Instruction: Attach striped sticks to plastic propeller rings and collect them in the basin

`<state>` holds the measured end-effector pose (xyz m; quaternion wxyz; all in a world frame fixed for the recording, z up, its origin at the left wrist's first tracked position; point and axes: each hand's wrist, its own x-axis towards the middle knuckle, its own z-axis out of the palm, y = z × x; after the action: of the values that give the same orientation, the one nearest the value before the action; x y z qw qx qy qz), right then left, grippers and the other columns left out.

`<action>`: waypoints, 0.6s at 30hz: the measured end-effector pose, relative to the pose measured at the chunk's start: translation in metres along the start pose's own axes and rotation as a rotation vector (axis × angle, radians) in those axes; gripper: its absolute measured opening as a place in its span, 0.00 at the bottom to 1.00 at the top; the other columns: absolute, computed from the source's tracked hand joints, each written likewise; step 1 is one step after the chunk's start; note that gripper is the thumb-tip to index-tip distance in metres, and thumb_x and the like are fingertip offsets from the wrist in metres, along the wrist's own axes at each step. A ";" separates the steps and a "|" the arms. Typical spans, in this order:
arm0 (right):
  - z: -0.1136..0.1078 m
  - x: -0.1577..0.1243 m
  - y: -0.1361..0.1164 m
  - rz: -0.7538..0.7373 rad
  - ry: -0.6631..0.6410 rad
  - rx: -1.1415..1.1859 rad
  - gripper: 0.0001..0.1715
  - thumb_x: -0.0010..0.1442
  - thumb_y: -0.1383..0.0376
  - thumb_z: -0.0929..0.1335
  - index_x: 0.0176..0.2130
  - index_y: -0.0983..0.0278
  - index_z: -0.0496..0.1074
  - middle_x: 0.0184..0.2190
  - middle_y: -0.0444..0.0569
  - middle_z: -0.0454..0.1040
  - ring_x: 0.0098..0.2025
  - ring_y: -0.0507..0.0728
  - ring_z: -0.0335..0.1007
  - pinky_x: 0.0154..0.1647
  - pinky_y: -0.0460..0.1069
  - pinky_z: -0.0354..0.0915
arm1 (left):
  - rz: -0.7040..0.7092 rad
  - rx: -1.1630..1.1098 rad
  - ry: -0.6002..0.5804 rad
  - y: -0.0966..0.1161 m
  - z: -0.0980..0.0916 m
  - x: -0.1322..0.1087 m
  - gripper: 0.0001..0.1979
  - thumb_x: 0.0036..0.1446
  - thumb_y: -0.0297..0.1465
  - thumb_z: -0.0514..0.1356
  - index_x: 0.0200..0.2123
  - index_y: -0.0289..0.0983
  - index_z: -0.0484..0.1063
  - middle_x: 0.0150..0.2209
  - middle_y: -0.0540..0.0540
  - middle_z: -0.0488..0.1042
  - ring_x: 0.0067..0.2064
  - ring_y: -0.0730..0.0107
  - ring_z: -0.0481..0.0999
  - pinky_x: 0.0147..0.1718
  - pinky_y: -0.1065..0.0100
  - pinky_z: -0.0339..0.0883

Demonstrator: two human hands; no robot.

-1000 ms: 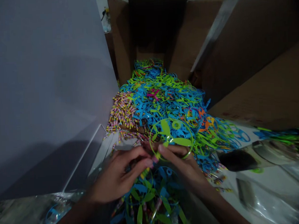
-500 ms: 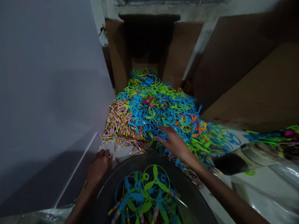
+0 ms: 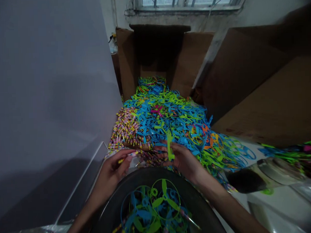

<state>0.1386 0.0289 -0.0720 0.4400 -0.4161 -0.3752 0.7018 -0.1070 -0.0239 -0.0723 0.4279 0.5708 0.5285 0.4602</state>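
Pinched in my left hand (image 3: 111,170) is a small pink and yellow patterned stick (image 3: 131,155), its end pointing right. My right hand (image 3: 187,161) grips a green propeller ring (image 3: 169,146), turned edge-on, its lower part between thumb and fingers. Both hands are above the far rim of a dark round tub (image 3: 104,203), a short gap apart. Inside the tub lie blue and green propeller rings (image 3: 165,198), some with patterned sticks attached.
Behind my hands spreads a heap of blue and green propellers (image 3: 170,112), with a pile of patterned sticks (image 3: 125,126) at its left. An open cardboard box (image 3: 191,64) stands behind. A pale panel (image 3: 49,82) borders the left. A jar-like container (image 3: 264,174) lies at right.
My left hand has risen and moved right with a patterned stick now showing in it. The right hand has lifted a green propeller from the heap. The view has tilted up slightly.
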 end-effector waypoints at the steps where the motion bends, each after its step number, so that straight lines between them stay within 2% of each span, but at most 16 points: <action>1: 0.004 -0.007 0.002 0.084 -0.044 0.070 0.11 0.55 0.60 0.69 0.39 0.61 0.75 0.35 0.49 0.80 0.30 0.56 0.76 0.26 0.48 0.70 | -0.006 -0.013 -0.028 0.008 0.005 -0.001 0.17 0.61 0.43 0.59 0.47 0.38 0.75 0.31 0.50 0.74 0.27 0.73 0.68 0.27 0.72 0.63; 4: 0.013 -0.022 0.007 0.220 -0.028 0.141 0.09 0.55 0.62 0.70 0.36 0.63 0.77 0.32 0.49 0.80 0.28 0.53 0.74 0.24 0.44 0.66 | -0.008 -0.032 -0.061 0.023 0.018 -0.005 0.16 0.61 0.43 0.60 0.47 0.39 0.76 0.38 0.47 0.77 0.28 0.74 0.68 0.26 0.73 0.64; 7: 0.014 -0.029 0.008 0.121 0.065 0.056 0.12 0.51 0.63 0.73 0.37 0.64 0.79 0.27 0.45 0.78 0.24 0.50 0.68 0.21 0.42 0.61 | 0.004 -0.037 -0.083 0.029 0.025 -0.012 0.15 0.61 0.42 0.60 0.45 0.39 0.77 0.38 0.48 0.77 0.27 0.75 0.68 0.24 0.74 0.65; 9: 0.013 -0.031 0.008 0.024 0.093 -0.097 0.13 0.50 0.62 0.75 0.38 0.63 0.80 0.26 0.44 0.77 0.24 0.50 0.67 0.21 0.43 0.60 | 0.018 -0.033 -0.039 0.032 0.028 -0.015 0.14 0.61 0.41 0.61 0.44 0.40 0.77 0.36 0.49 0.77 0.26 0.75 0.68 0.24 0.74 0.65; 11: 0.013 -0.033 0.008 0.012 0.096 -0.219 0.13 0.52 0.59 0.75 0.37 0.63 0.80 0.28 0.45 0.78 0.27 0.51 0.69 0.23 0.43 0.60 | 0.016 -0.023 0.006 0.034 0.029 -0.017 0.12 0.60 0.40 0.62 0.42 0.39 0.77 0.37 0.49 0.77 0.25 0.77 0.67 0.24 0.75 0.64; 13: 0.013 -0.036 0.008 0.059 0.101 -0.223 0.14 0.54 0.57 0.74 0.38 0.63 0.80 0.30 0.47 0.79 0.29 0.53 0.71 0.24 0.44 0.62 | -0.008 -0.025 -0.029 0.035 0.029 -0.017 0.12 0.59 0.40 0.63 0.41 0.39 0.76 0.38 0.49 0.78 0.24 0.78 0.67 0.22 0.75 0.63; 15: 0.015 -0.040 0.009 0.097 0.051 -0.154 0.13 0.56 0.59 0.72 0.39 0.64 0.80 0.31 0.48 0.79 0.30 0.54 0.72 0.26 0.45 0.64 | -0.018 -0.025 -0.118 0.034 0.029 -0.016 0.12 0.59 0.39 0.62 0.42 0.38 0.76 0.37 0.49 0.77 0.26 0.76 0.69 0.22 0.75 0.63; 18: 0.018 -0.045 0.012 0.149 -0.079 -0.079 0.14 0.58 0.60 0.69 0.41 0.64 0.78 0.30 0.49 0.79 0.31 0.54 0.73 0.28 0.47 0.65 | 0.039 0.025 -0.169 0.030 0.031 -0.015 0.10 0.61 0.37 0.61 0.41 0.38 0.76 0.38 0.48 0.77 0.33 0.72 0.73 0.30 0.73 0.68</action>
<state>0.1302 -0.0198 -0.0640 0.3545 -0.4318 -0.3878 0.7331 -0.0704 -0.0411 -0.0506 0.4549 0.6231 0.4850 0.4118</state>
